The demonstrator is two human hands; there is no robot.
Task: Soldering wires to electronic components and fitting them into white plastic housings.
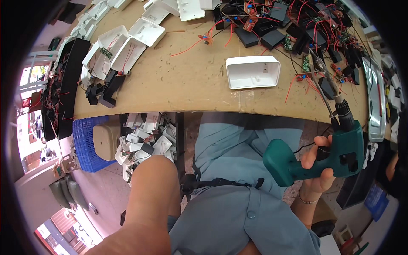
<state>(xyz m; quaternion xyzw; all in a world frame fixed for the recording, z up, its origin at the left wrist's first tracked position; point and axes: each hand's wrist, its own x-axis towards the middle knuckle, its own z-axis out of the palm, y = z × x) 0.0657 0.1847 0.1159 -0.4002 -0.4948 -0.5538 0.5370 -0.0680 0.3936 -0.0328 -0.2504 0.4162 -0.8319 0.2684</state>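
Observation:
My right hand (315, 169) grips the handle of a green pistol-shaped soldering gun (335, 155) just off the table's front edge at the right. Its long metal tip (319, 78) points up and away over the table toward loose circuit boards. A white plastic housing (253, 72) lies open side up on the brown table (191, 85), left of the tip and apart from it. My left arm (144, 204) rises from the lower edge beside my blue-grey clothing. Its hand is not visible.
Black boxes and small circuit boards with red wires (297, 29) crowd the table's far right. White housings (123, 42) lie at the far left, black parts (104, 91) nearer. Below the table stand a blue crate (85, 144) and a pile of white parts (144, 140).

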